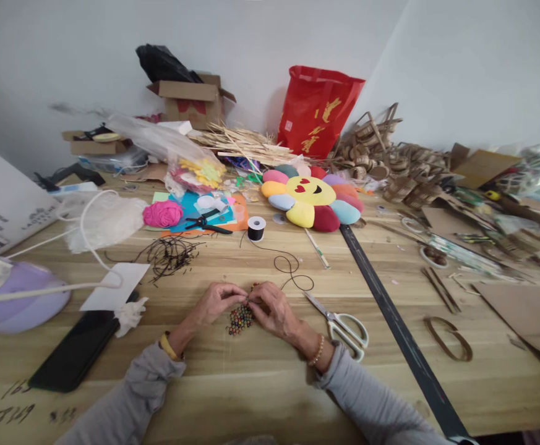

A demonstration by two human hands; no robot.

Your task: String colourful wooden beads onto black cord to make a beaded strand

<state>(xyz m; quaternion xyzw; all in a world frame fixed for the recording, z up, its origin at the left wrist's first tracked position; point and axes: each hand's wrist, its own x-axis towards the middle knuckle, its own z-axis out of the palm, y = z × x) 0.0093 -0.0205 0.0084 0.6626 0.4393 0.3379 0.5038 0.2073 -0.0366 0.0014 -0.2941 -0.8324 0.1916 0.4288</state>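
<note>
My left hand [216, 304] and my right hand [273, 308] meet fingertip to fingertip over a small heap of multicoloured beads [240, 320]. Both are closed in a pinch. Thin black cord [292, 264] loops across the table and runs in behind my right hand, which appears to pinch its end. Whatever my left fingertips hold is too small to make out. Beyond the hands stands the spool [256, 228] of black cord. White-handled scissors [339, 324] lie with blades apart, just right of my right hand.
Left are a black phone [75, 352], white paper [115, 287], crumpled tissue [130, 315] and a tangle of black cord pieces [170, 254]. A flower cushion [313, 196] and pink yarn [162, 214] lie further back. A dark strip [397, 327] crosses the right side near a brown loop [450, 339].
</note>
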